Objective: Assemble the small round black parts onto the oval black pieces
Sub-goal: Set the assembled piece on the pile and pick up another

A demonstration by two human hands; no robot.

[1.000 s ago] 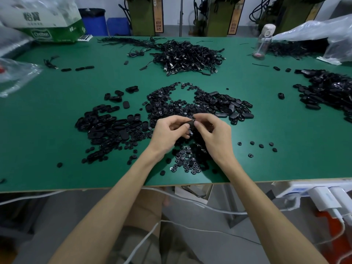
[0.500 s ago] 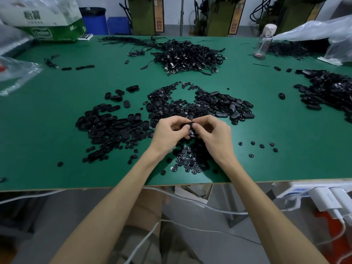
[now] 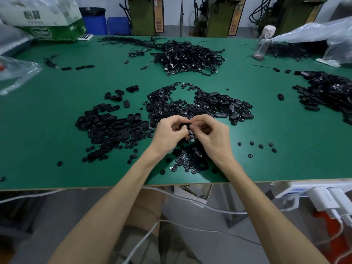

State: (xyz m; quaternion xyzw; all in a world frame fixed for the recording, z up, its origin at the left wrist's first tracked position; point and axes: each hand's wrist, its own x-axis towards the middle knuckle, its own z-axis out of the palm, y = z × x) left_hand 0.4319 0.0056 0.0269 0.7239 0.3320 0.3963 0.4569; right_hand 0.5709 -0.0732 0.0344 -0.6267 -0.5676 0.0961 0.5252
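My left hand (image 3: pixel 170 133) and my right hand (image 3: pixel 213 135) meet above the middle of the green table (image 3: pixel 47 149). Between their fingertips sits a black oval piece (image 3: pixel 184 126), pinched from both sides. Whether a round part is on it I cannot tell. Under my hands lies a heap of small round black parts (image 3: pixel 188 161). More round parts (image 3: pixel 167 103) spread behind my hands. A heap of oval black pieces (image 3: pixel 108 128) lies to the left, and another (image 3: pixel 228 107) to the right.
A tangle of black cables (image 3: pixel 188 56) lies at the back centre. Another dark heap (image 3: pixel 329 92) sits at the right edge. A few loose round parts (image 3: pixel 261 146) lie right of my hands. A bottle (image 3: pixel 263 42), plastic bags and a carton (image 3: pixel 51 25) stand along the back.
Both hands stay together at the same spot; the fingers have shifted slightly around the oval piece, and it shows more between them now.
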